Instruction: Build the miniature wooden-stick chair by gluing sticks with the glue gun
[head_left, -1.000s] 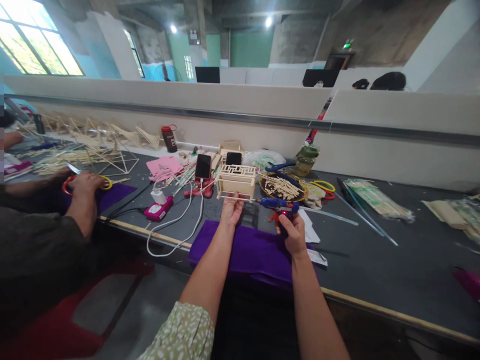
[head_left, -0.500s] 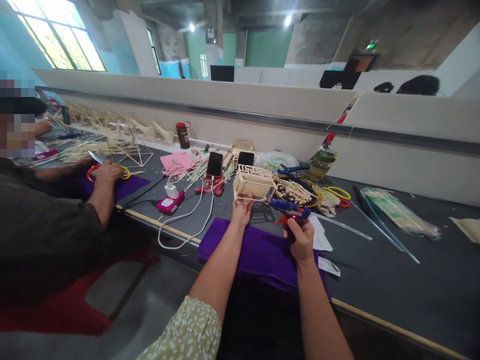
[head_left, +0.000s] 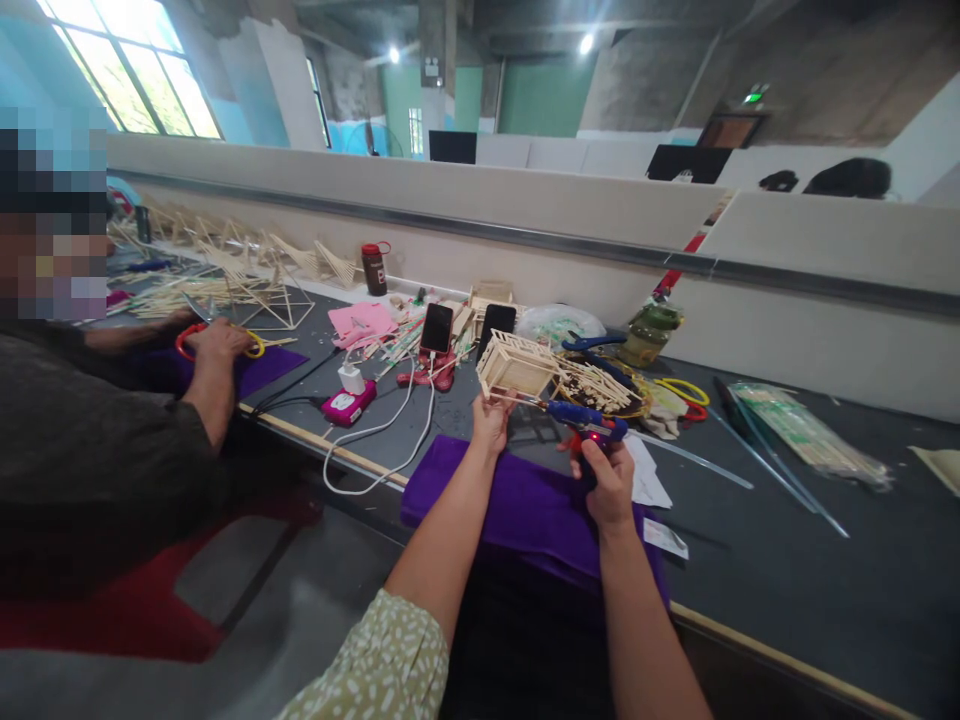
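My left hand [head_left: 493,420] is closed on the lower edge of a small box-like model [head_left: 519,364] built of thin wooden sticks, held tilted above the table. In my right hand [head_left: 609,480] is a blue glue gun [head_left: 587,418] with a small red light glowing on its body. Its nozzle points left, close to the model's lower edge by my left fingers; whether it touches cannot be made out. Below both hands lies a folded purple cloth [head_left: 517,500]. Just behind the glue gun, a round tray holds short cut sticks [head_left: 600,385].
At left a co-worker's hand [head_left: 217,345] holds scissors [head_left: 251,343]. A phone [head_left: 436,328] on a red stand, a magenta power strip [head_left: 349,402] and a white cable lie left of the model. Glue sticks [head_left: 780,470], packaged sticks [head_left: 814,430] and a jar [head_left: 651,335] are at right.
The model has tilted slightly in my left hand. My right hand keeps the glue gun at its lower edge. The whole view has shifted a little, and the co-worker leans further in.
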